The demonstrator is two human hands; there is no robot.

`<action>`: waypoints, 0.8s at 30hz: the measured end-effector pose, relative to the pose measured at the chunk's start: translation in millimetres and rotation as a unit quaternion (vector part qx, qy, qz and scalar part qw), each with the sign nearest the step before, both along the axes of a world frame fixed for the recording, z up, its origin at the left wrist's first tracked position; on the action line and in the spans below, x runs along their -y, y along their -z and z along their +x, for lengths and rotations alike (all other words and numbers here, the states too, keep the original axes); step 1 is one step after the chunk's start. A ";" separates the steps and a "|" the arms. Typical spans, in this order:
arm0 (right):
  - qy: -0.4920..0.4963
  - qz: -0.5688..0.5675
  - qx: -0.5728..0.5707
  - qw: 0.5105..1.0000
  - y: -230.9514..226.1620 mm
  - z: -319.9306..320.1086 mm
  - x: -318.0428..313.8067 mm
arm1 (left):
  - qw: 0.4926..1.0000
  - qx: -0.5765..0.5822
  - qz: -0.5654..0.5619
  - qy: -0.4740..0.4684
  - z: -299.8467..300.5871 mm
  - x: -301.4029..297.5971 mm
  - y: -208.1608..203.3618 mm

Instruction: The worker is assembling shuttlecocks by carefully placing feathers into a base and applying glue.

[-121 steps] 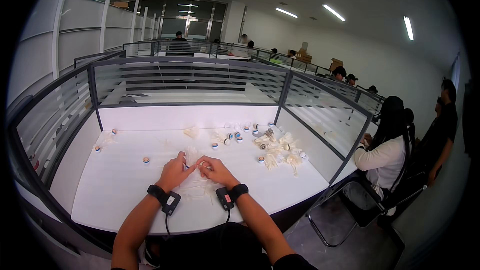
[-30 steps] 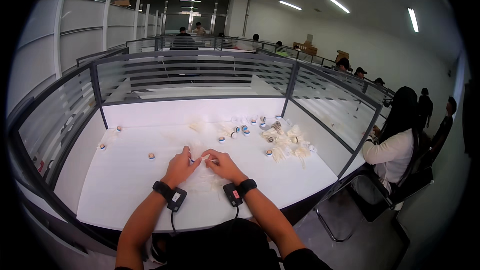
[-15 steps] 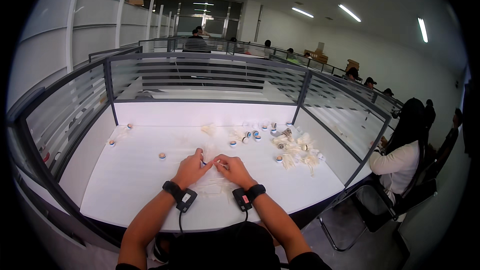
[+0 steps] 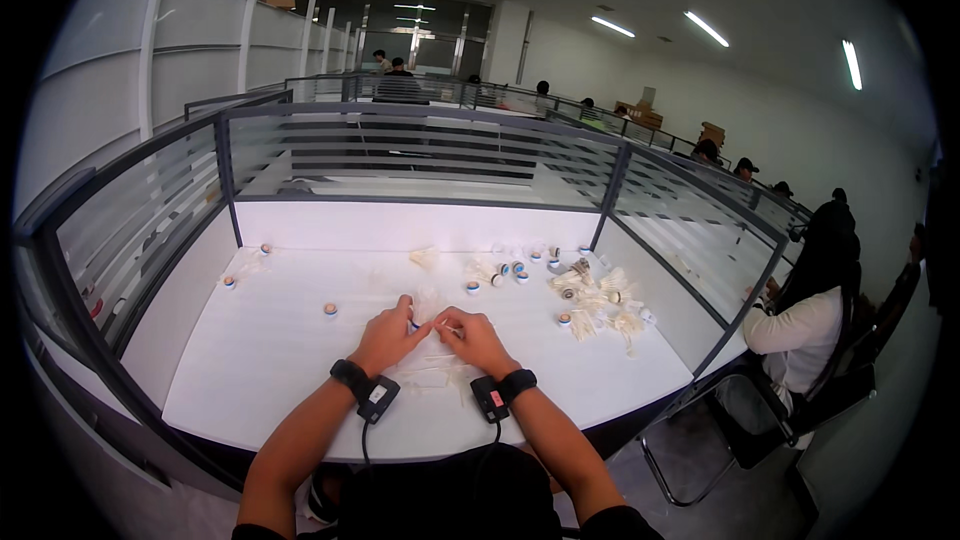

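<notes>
Twelve o'clock, over table [image 4: 250, 370] | left hand [image 4: 388, 342]: fingers narrow around blue-banded piece [image 4: 414, 325] | right hand [image 4: 477, 342]: fingers pinch apparent pale strand [image 4: 446, 326] | step: seemingly fine fingertip work | next: probably needs steady left hold

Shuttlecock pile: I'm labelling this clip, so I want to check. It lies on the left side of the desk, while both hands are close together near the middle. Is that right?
Not quite: the head view shows the shuttlecock pile on the right side of the desk. The left hand and right hand are indeed close together near the middle.
</notes>
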State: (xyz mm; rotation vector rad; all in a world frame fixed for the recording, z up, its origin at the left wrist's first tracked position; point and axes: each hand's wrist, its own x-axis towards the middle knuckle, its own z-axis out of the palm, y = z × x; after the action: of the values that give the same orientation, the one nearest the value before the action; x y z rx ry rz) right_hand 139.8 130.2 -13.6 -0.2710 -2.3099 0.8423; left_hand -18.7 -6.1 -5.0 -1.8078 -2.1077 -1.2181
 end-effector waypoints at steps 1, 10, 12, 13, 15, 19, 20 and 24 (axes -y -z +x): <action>-0.008 -0.014 -0.012 1.000 0.5 -0.8 0.8 | 1.000 0.001 -0.006 -0.004 0.0 0.6 -0.5; -0.029 -0.026 -0.015 0.999 -4.7 0.0 3.6 | 0.997 0.023 -0.069 -0.002 -0.5 1.9 -6.4; -0.030 -0.026 -0.011 0.999 -6.4 0.6 5.0 | 0.996 0.034 -0.086 0.000 -0.2 3.3 -9.2; -0.030 -0.026 -0.005 0.999 -6.5 0.7 4.4 | 0.996 0.031 -0.078 -0.001 1.1 3.9 -9.3; -0.040 -0.028 -0.010 0.999 -6.1 0.4 3.9 | 0.997 0.029 -0.076 -0.002 -0.5 2.6 -7.2; -0.029 0.000 -0.008 1.000 -5.5 1.1 3.2 | 0.996 0.032 -0.081 0.001 -0.2 3.1 -8.6; -0.023 0.013 -0.012 1.000 -5.3 1.5 3.6 | 0.996 0.034 -0.084 0.000 1.1 3.3 -9.7; -0.023 0.008 -0.010 1.000 -4.9 0.9 4.2 | 0.996 0.035 -0.085 -0.003 0.3 3.1 -8.3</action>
State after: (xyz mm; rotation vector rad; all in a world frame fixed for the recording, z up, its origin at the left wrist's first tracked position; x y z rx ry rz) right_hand 140.7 126.0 -8.8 -0.2032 -2.3105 0.8453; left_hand -18.4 -9.2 3.4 -1.8491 -2.3176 -1.1483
